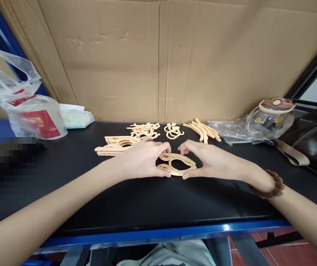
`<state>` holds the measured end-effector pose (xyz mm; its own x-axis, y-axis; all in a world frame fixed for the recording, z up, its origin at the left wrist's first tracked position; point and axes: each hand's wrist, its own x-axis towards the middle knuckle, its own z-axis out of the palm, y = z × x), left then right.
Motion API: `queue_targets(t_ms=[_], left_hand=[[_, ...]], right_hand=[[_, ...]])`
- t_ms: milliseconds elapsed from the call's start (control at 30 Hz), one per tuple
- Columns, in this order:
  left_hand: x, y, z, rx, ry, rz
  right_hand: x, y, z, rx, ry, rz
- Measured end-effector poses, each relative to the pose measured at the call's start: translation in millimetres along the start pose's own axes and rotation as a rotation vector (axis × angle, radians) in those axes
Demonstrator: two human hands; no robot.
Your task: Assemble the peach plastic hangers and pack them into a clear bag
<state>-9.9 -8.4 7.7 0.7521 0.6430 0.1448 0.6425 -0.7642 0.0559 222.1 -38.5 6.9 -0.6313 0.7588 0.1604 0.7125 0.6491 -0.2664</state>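
Both hands (144, 159) (216, 161) hold a beige piece (177, 172); the red label (37, 123) looks illegible.

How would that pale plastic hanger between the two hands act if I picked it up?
The hanger would probably feel stiff, because its curves look solid and smooth between the left hand and right hand. It's likely light, with narrow parts around a big open hole. Its smooth surface might be a bit slippery.

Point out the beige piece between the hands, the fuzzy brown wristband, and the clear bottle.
Beige piece (178, 172), head view: on its lower curved bar.
Fuzzy brown wristband (277, 185), head view: on its outer side.
Clear bottle (271, 119), head view: on its see-through body.
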Motion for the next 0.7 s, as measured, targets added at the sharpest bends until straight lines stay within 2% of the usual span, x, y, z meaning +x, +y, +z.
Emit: queue_targets(t_ms=[133, 200, 300, 367, 467, 567, 700], left_hand=[[-0.3, -16.3, -29.7, 0.066, 0.051, -0.043], [-0.5, -30.1, -49.0, 0.03, 0.067, -0.124], [-0.8, -47.4, -69.9, -0.025, 0.029, -0.215], [-0.2, -50.3, -74.5, -0.023, -0.004, -0.221], [2.6, -38.3, -71.2, 0.009, 0.007, -0.151], [6.5, -15.7, -65.3, 0.011, 0.083, 0.026], [10.6, 1.0, -58.4, 0.019, 0.178, 0.223]], right_hand=[[-1.4, 4.4, -11.4, -0.049, 0.254, -0.017], [-2.0, 7.6, -16.0, -0.094, 0.334, -0.011], [-1.2, 10.9, -15.3, -0.143, 0.328, 0.002], [0.5, 11.0, -8.6, -0.139, 0.285, -0.003], [4.4, 8.7, 7.4, -0.061, 0.234, -0.002], [8.5, 6.6, 21.5, 0.051, 0.212, 0.029], [12.4, 8.2, 24.9, 0.132, 0.23, 0.051]])
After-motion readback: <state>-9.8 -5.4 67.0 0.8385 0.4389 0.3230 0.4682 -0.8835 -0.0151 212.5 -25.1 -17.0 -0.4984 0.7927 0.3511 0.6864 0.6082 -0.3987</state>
